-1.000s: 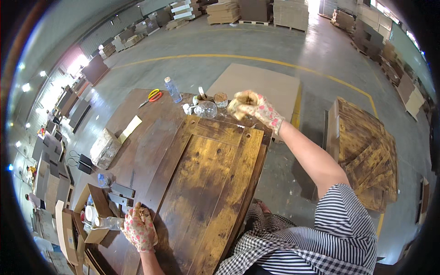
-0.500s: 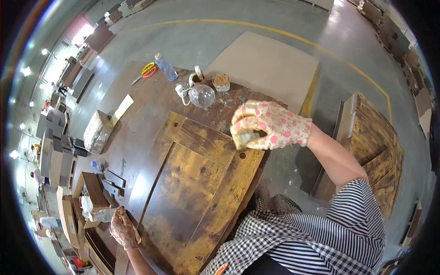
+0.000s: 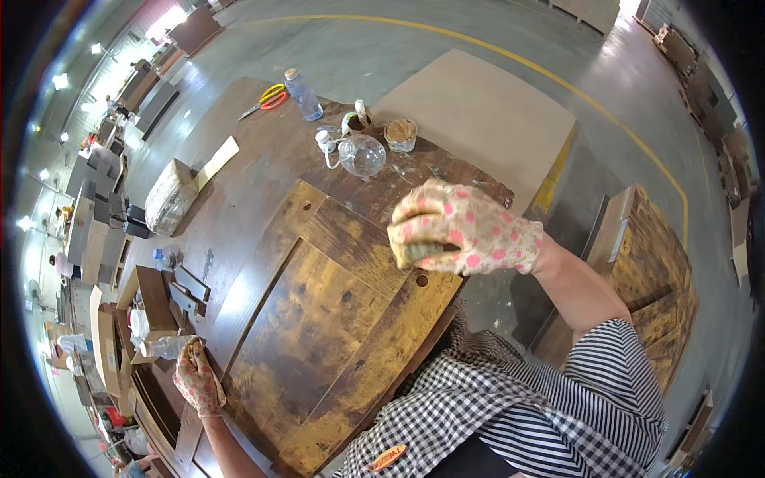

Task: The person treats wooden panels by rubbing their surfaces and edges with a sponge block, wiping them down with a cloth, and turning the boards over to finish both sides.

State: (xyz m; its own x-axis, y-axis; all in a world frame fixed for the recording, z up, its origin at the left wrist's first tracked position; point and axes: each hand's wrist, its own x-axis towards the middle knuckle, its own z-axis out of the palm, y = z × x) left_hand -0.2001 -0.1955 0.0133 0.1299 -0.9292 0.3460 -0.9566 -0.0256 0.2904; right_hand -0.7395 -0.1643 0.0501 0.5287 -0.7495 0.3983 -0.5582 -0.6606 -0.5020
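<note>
A brown wood-grain panel (image 3: 327, 295) with a raised frame and round holes lies on a dark table. Over its right corner, beside a hole, my right hand (image 3: 470, 227) in a pink-dotted glove is curled round a pale folded pad (image 3: 418, 252), mostly covered by the fingers. Its kind is unclear. At the panel's left side my left hand (image 3: 198, 381), in the same kind of glove, has its fingers bunched together. What they grip, if anything, is hidden. Just past those fingertips lies a clear plastic bottle (image 3: 167, 347).
Beyond the panel stand a clear round jug (image 3: 362, 155), a cup of brown stuff (image 3: 400, 134), a blue bottle (image 3: 304, 95) and scissors (image 3: 271, 97). A wrapped block (image 3: 171, 197) lies left, above an open wooden box (image 3: 151, 307). Another wood-grain piece (image 3: 649, 263) stands right.
The whole view has tilted slightly. My right hand, still round the pad, has shifted a little left and down at the panel's corner. My left hand stays by the panel's left side.
</note>
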